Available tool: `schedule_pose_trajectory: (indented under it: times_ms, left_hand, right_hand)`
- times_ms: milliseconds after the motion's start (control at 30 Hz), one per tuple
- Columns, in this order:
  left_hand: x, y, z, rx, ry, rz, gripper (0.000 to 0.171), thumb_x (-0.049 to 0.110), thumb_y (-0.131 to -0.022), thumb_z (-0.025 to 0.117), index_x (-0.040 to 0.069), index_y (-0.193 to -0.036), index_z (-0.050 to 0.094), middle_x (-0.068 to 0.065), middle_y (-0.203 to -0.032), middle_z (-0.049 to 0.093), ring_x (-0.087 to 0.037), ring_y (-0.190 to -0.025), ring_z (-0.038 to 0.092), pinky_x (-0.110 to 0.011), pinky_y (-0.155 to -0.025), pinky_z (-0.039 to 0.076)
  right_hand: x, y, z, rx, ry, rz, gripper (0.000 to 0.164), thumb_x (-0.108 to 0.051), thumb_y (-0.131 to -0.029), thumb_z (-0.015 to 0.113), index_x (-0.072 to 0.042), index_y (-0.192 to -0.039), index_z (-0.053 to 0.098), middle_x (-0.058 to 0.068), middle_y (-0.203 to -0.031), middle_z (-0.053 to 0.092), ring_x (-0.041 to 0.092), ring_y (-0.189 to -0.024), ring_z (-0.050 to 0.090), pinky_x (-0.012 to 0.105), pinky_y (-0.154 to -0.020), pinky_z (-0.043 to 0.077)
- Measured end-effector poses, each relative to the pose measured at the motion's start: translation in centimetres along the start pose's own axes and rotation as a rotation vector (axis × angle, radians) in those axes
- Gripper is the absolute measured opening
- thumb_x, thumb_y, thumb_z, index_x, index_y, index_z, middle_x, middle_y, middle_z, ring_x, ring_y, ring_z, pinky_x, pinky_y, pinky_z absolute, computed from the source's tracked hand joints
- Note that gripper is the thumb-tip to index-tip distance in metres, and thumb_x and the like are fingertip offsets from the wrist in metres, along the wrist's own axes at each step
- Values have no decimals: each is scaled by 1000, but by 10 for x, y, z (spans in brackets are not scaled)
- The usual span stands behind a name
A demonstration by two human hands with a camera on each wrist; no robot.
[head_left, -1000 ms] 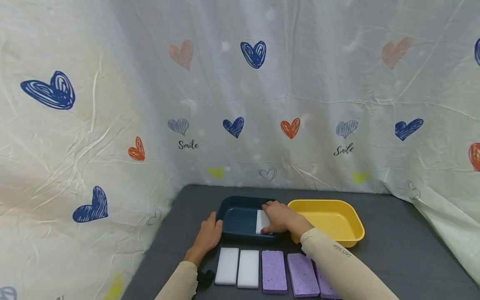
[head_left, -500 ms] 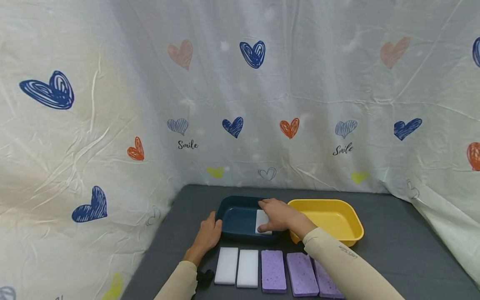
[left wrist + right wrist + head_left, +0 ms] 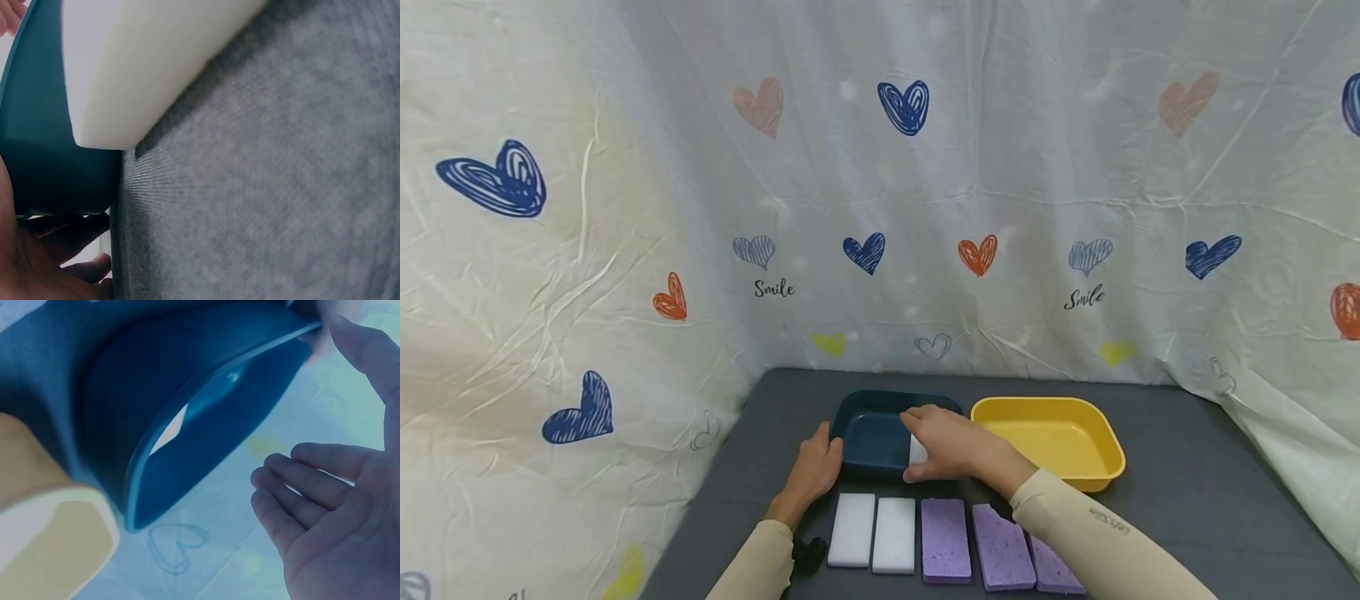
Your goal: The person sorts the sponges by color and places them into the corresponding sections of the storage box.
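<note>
My left hand (image 3: pixel 817 468) holds the left end of a dark teal plastic basin (image 3: pixel 868 477). In the left wrist view its fingers (image 3: pixel 75 237) lie against the basin's outer wall. A white sponge (image 3: pixel 917 452) lies inside the basin at the right end, mostly hidden behind my right hand (image 3: pixel 951 446). That hand hovers over the basin's right part. In the right wrist view its fingers (image 3: pixel 312 481) are extended with nothing between them and the thumb, apart from the rim. A corner of the white sponge (image 3: pixel 170 434) shows inside the basin there.
A yellow basin (image 3: pixel 1060 433) stands right beside the teal one. In front lie two white sponges (image 3: pixel 852 531) and three purple sponges (image 3: pixel 946 542) in a row, the rightmost partly under my right forearm. A heart-print curtain (image 3: pixel 895 192) hangs behind the grey table (image 3: pixel 1187 483).
My right hand has let go of the white sponge, lifted and opened, leaving the sponge in the teal basin. My left hand has stayed at the basin's left end.
</note>
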State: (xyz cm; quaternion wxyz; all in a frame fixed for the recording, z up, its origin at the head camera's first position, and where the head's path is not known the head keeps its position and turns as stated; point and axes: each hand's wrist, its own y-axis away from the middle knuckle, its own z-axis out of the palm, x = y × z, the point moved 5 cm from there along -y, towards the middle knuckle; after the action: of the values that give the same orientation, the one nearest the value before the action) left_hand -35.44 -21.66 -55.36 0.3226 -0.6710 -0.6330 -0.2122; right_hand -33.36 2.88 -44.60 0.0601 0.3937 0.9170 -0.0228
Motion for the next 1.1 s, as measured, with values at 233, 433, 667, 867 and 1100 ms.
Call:
schedule_pose_trajectory:
  times_ms: [233,433,667,867,1100]
  left_hand:
    - [-2,-1,0,-1,-3,-2,29,17,-112,44,2,-132,59,-18,-121,70,-31,-103,63,-56,-92,54]
    - [-1,0,0,1,-1,-2,30,17,-112,45,1,-133,59,-19,-121,70,-31,-102,64,-56,-91,54]
    - [0,1,-1,4,1,-3,30,17,-112,45,1,-133,59,-18,-120,70,-30,-102,63,-56,-91,54]
    - [0,1,0,2,9,-5,28,17,-112,45,1,-130,59,-17,-116,69,-30,-100,62,-54,-90,53]
    - [0,0,0,8,4,3,27,17,-112,45,2,-129,59,-16,-115,69,-30,-100,63,-54,-89,54]
  right_hand:
    - [-19,7,0,1,79,-69,92,-59,-94,81,-3,-161,51,13,-163,56,29,-149,57,43,-122,49]
    - [-34,12,3,-20,72,-99,93,-60,-93,82,-5,-162,52,10,-163,57,27,-149,57,42,-122,49]
    - [-47,19,6,-17,79,-154,90,-59,-94,81,-6,-161,53,8,-161,59,23,-146,59,37,-120,50]
    - [-53,25,15,-31,54,-178,88,-60,-94,80,-8,-160,54,5,-160,60,20,-144,60,37,-119,51]
    - [-59,30,27,-58,5,-201,88,-61,-93,82,-8,-159,55,4,-159,61,17,-142,61,36,-118,52]
